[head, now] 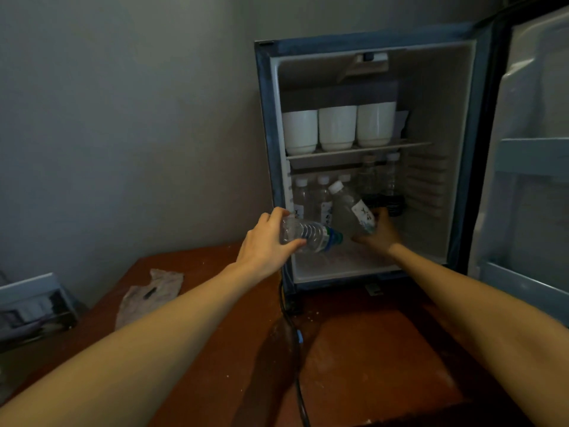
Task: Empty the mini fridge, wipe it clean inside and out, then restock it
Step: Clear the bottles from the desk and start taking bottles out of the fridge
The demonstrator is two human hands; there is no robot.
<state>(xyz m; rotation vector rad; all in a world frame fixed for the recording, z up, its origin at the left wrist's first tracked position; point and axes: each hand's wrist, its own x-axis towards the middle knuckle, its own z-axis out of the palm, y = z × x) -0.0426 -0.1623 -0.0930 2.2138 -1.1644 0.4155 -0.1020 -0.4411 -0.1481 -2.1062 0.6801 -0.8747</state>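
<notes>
Both hands grip bottles: your left hand (267, 241) a clear green-capped bottle (304, 232) lying crosswise at the grey mini fridge (264, 134) mouth, your right hand (380, 232) a tilted white-capped bottle (348, 208) inside

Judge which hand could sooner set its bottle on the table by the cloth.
Probably left: the left hand grips the green-capped bottle at the left edge of the mini fridge, nearest the cloth; the right hand holds its white-capped bottle inside it.

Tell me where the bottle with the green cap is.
Head view: the left hand holds the bottle sideways at the fridge opening, lower left, beside the right hand.
</notes>
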